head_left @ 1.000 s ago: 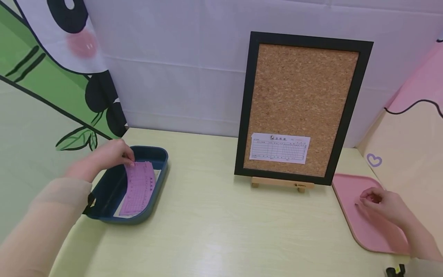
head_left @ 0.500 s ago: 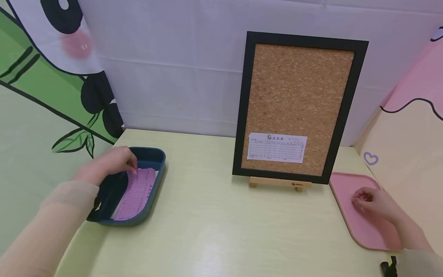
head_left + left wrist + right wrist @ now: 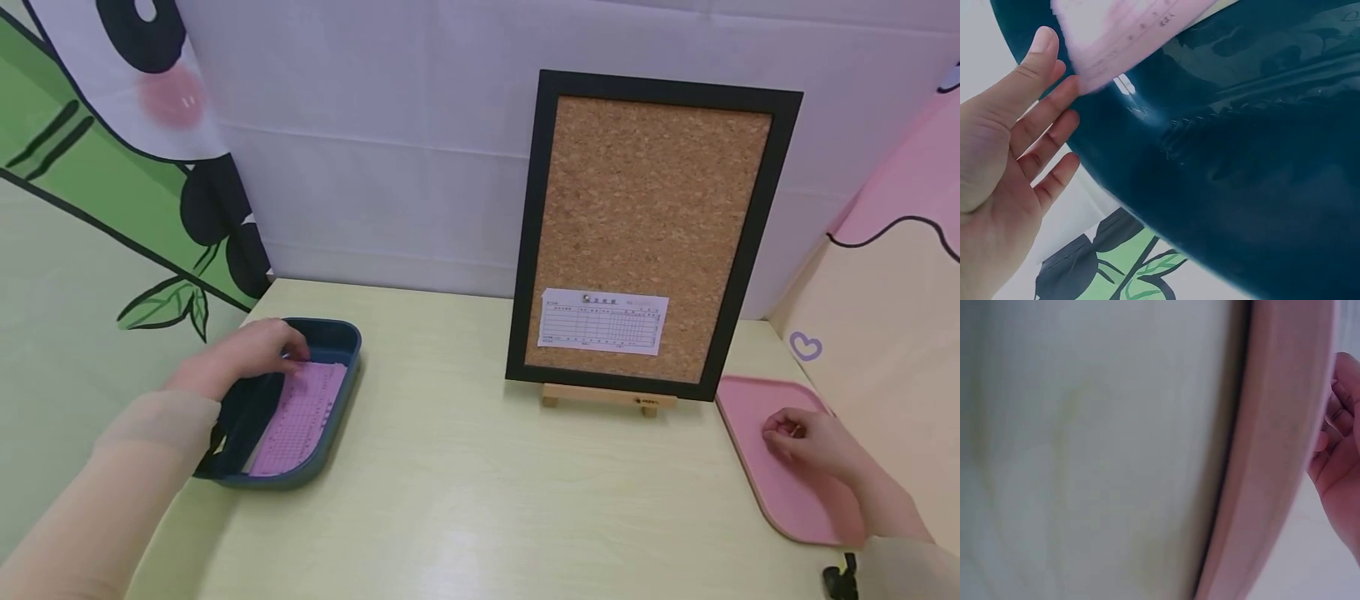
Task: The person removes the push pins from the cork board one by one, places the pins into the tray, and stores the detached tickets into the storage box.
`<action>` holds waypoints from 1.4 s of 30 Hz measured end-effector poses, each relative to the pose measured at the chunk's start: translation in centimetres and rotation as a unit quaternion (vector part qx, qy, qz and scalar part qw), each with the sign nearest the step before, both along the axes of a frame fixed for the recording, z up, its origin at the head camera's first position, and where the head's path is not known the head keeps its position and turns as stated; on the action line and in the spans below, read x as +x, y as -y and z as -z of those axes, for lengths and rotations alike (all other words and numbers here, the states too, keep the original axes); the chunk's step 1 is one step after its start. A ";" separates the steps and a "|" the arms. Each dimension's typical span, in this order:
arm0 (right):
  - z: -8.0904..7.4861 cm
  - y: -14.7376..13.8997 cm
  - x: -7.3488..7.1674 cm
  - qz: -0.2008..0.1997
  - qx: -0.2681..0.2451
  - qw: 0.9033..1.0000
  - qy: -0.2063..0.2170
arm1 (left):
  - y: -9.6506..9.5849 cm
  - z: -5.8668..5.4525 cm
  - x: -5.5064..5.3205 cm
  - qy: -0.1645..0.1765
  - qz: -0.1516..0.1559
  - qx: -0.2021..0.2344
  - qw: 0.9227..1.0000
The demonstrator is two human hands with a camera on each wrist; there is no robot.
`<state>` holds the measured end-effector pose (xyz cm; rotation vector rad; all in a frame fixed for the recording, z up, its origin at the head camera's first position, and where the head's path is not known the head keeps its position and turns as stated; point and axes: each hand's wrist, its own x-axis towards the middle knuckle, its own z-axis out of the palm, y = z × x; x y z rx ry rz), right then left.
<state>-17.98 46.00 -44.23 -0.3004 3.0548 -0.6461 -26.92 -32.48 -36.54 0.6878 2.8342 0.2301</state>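
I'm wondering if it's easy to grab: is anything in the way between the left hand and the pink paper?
Nothing visible is in the way: the left hand is over the blue tray, with a fingertip right at a corner of the pink paper.

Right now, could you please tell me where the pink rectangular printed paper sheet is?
In the head view, the pink sheet lies at left, inside the dark-blue rounded tray, by the left hand.

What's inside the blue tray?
Pink paper lies inside the blue tray, with a pale strip peeking out beside it. The pink paper covers what's underneath, and the left hand hides part of the tray too.
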 end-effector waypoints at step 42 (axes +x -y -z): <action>-9.0 5.8 1.9 0.045 -0.082 0.971 -0.219 | -9.1 -6.7 4.0 -0.218 -0.070 0.046 0.972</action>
